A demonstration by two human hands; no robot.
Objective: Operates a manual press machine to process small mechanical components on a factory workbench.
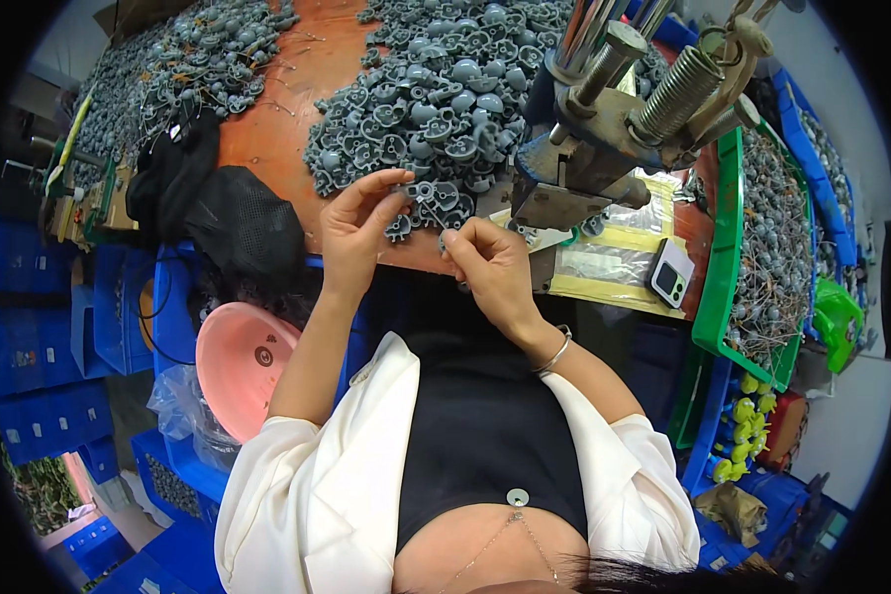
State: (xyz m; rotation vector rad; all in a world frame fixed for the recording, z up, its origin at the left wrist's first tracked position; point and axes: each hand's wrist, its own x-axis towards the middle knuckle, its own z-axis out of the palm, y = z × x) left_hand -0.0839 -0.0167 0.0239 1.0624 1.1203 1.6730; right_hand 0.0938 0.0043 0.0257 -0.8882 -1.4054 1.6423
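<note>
My left hand [361,223] is closed in a pinch at a small grey plastic shell [422,190], at the near edge of a heap of grey plastic shells [431,124]. To its right my right hand [495,265] pinches a small grey piece [446,241] between thumb and forefinger. From this piece a thin pale stem or wire runs up toward the shell by my left fingers. Whether the two parts are joined, I cannot tell. Just beyond my right hand stands a metal press [584,148] with a heavy spring.
Another heap of grey parts with wires [203,59] lies at the far left of the orange-brown table [292,89]. A white device [669,272] rests at the right edge. Beyond it stands a green tray [731,247] of wired parts. A pink basin [228,361] and black mesh cloth [247,223] are left.
</note>
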